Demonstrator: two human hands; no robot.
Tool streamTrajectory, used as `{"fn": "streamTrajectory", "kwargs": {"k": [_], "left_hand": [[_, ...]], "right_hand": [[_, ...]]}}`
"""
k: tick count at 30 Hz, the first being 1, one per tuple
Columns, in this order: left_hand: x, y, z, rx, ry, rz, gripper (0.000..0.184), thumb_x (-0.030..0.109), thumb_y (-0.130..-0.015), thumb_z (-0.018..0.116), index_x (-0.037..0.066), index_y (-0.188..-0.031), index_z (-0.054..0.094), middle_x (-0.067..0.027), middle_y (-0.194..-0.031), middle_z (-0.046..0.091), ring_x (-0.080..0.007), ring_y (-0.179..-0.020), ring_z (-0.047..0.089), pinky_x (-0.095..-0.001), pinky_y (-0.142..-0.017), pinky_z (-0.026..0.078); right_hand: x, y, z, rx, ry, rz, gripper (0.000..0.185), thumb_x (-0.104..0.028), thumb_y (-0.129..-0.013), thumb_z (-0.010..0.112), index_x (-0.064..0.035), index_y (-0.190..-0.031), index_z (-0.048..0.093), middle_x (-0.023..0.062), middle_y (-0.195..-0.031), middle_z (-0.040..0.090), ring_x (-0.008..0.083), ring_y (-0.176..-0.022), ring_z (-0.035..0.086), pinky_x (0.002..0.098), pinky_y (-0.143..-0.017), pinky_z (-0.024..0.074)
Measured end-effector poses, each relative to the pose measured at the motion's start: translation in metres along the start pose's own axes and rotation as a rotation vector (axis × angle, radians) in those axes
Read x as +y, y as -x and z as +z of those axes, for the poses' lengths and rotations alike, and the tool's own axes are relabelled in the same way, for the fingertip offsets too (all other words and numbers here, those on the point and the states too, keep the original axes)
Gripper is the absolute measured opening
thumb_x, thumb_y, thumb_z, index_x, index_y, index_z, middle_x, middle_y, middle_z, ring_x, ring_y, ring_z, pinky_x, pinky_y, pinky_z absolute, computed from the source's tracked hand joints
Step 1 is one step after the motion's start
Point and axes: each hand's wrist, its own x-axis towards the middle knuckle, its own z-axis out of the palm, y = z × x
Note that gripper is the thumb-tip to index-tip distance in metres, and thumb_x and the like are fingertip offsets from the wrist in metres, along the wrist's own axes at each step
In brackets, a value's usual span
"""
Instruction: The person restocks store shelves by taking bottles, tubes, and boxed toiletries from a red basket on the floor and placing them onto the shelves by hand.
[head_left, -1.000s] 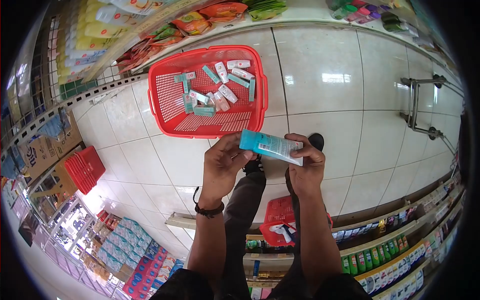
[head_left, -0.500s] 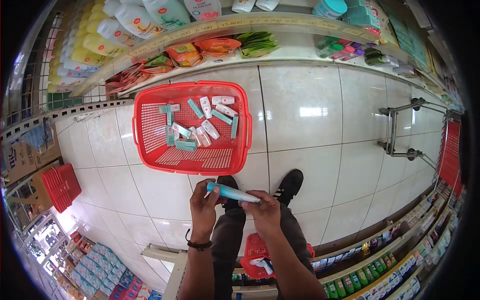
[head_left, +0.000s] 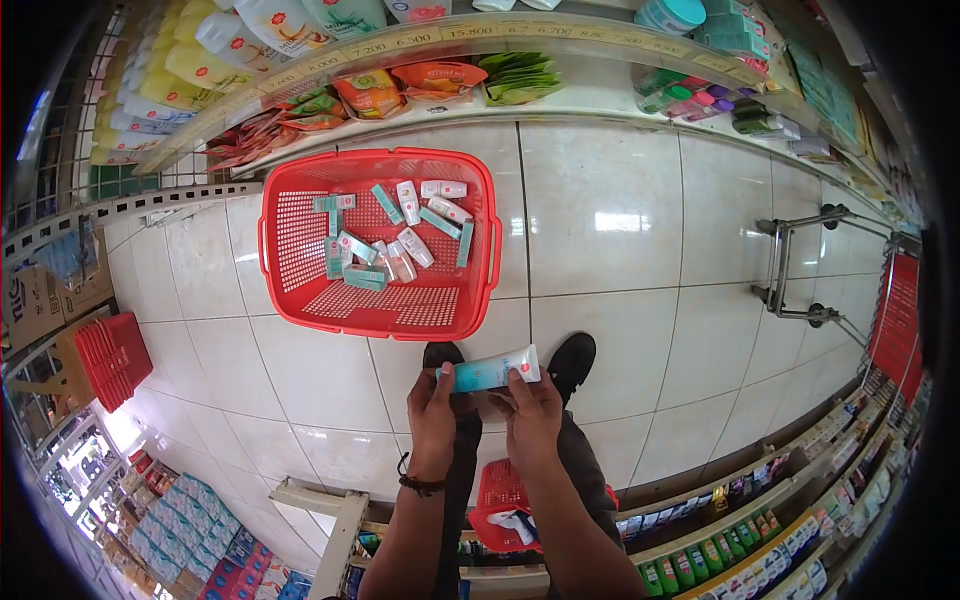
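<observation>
A blue and white squeeze tube (head_left: 488, 371) lies level between my two hands, its printed face turned up. My left hand (head_left: 433, 400) grips the blue cap end. On the white, flat end, my right hand (head_left: 528, 402) holds with the thumb across the front. Just beyond my hands, a red plastic shopping basket (head_left: 400, 325) stands on the floor. Inside it lie several small teal boxes (head_left: 386, 204) and several small white bottles (head_left: 408, 202), loosely scattered.
Ahead runs a shelf (head_left: 420, 120) with bottles and orange pouches (head_left: 440, 80). A second red basket (head_left: 500, 488) sits by my legs. Stacked red baskets (head_left: 113, 360) stand at left, and a metal trolley frame (head_left: 785, 262) at right. Shelves of green bottles (head_left: 700, 562) lie behind me.
The tube has turned so its printed front faces up, and its white end has tipped upward. Both hands have shifted slightly right, still holding it.
</observation>
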Motion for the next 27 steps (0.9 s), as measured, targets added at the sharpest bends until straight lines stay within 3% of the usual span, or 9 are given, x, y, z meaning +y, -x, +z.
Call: {"fn": "streamTrajectory", "kwargs": {"k": [4,8,12,14,16,18,21,23,27], "left_hand": [[-0.006,0.002,0.013,-0.029,-0.001,0.01,0.032,0.036,-0.107,0.057,0.005,-0.112,0.059,-0.0058,-0.095,0.065,-0.0161,-0.078,0.065,-0.0316,-0.069,0.054],[-0.055,0.012,0.03,-0.129,0.022,0.14,0.028,0.03,-0.106,0.057,0.008,-0.125,0.059,-0.0047,-0.104,0.065,-0.0176,-0.086,0.067,-0.0328,-0.07,0.054],[-0.084,0.06,0.072,-0.33,-0.332,0.337,0.027,0.019,-0.1,0.067,0.004,-0.121,0.061,-0.0051,-0.098,0.068,-0.0186,-0.085,0.069,-0.0326,-0.075,0.056],[-0.081,0.08,0.082,-0.435,-0.416,0.27,0.032,0.024,-0.097,0.071,0.003,-0.119,0.062,-0.0096,-0.099,0.07,-0.0216,-0.087,0.07,-0.0352,-0.077,0.056],[-0.083,0.091,0.085,-0.549,-0.494,0.203,0.037,0.03,-0.095,0.074,0.003,-0.117,0.063,-0.0142,-0.101,0.071,-0.0246,-0.088,0.071,-0.0377,-0.078,0.056],[-0.089,0.095,0.085,-0.603,-0.541,0.166,0.039,0.031,-0.094,0.075,0.001,-0.115,0.064,-0.0165,-0.101,0.072,-0.0276,-0.09,0.073,-0.0389,-0.08,0.057],[-0.098,0.088,0.079,-0.591,-0.551,0.161,0.039,0.03,-0.093,0.075,0.0,-0.116,0.064,-0.016,-0.102,0.072,-0.027,-0.089,0.074,-0.0381,-0.081,0.058],[-0.088,0.083,0.076,-0.584,-0.523,0.163,0.039,0.03,-0.093,0.075,0.0,-0.116,0.064,-0.0161,-0.102,0.072,-0.027,-0.088,0.074,-0.0378,-0.081,0.058],[-0.083,0.074,0.073,-0.545,-0.457,0.139,0.039,0.029,-0.093,0.076,-0.001,-0.117,0.064,-0.0167,-0.105,0.073,-0.0268,-0.087,0.074,-0.0371,-0.082,0.058]], "right_hand": [[-0.016,-0.01,-0.012,-0.06,0.195,-0.232,0.02,-0.01,-0.097,0.073,0.0026,-0.111,0.066,0.0051,-0.102,0.07,0.0111,-0.09,0.067,0.0274,-0.082,0.0564],[-0.106,-0.024,0.038,-0.157,0.51,-0.875,0.026,0.002,-0.095,0.07,0.0072,-0.12,0.064,0.0058,-0.104,0.069,0.0118,-0.097,0.065,0.0246,-0.087,0.0534],[-0.223,-0.045,0.143,-0.264,0.521,-1.454,0.026,0.001,-0.095,0.07,0.0052,-0.121,0.067,0.0114,-0.114,0.071,0.0165,-0.101,0.069,0.0301,-0.086,0.0587],[-0.261,-0.06,0.196,-0.319,0.392,-1.522,0.021,-0.006,-0.096,0.071,0.0034,-0.115,0.07,0.0101,-0.105,0.074,0.0146,-0.095,0.07,0.0288,-0.081,0.058],[-0.285,-0.069,0.236,-0.255,0.549,-1.464,0.03,-0.011,-0.094,0.076,0.0045,-0.119,0.07,0.0127,-0.1,0.076,0.0197,-0.094,0.073,0.0286,-0.082,0.0559],[-0.302,-0.083,0.266,-0.345,0.573,-1.31,0.039,-0.006,-0.087,0.073,0.0028,-0.125,0.068,0.028,-0.115,0.07,0.0427,-0.109,0.067,0.0433,-0.091,0.0557],[-0.306,-0.082,0.297,-0.046,0.936,-1.362,0.036,-0.012,-0.084,0.075,0.0067,-0.114,0.072,0.0293,-0.102,0.072,0.0441,-0.104,0.068,0.0435,-0.093,0.055],[-0.302,-0.105,0.302,0.193,1.0,-1.825,0.042,-0.02,-0.083,0.078,0.0073,-0.114,0.071,0.03,-0.102,0.072,0.0431,-0.098,0.071,0.0439,-0.088,0.0548],[-0.33,-0.099,0.299,0.01,1.232,-1.847,0.041,-0.02,-0.083,0.079,0.006,-0.113,0.072,0.0304,-0.105,0.072,0.0405,-0.098,0.071,0.0447,-0.086,0.0546]]}}
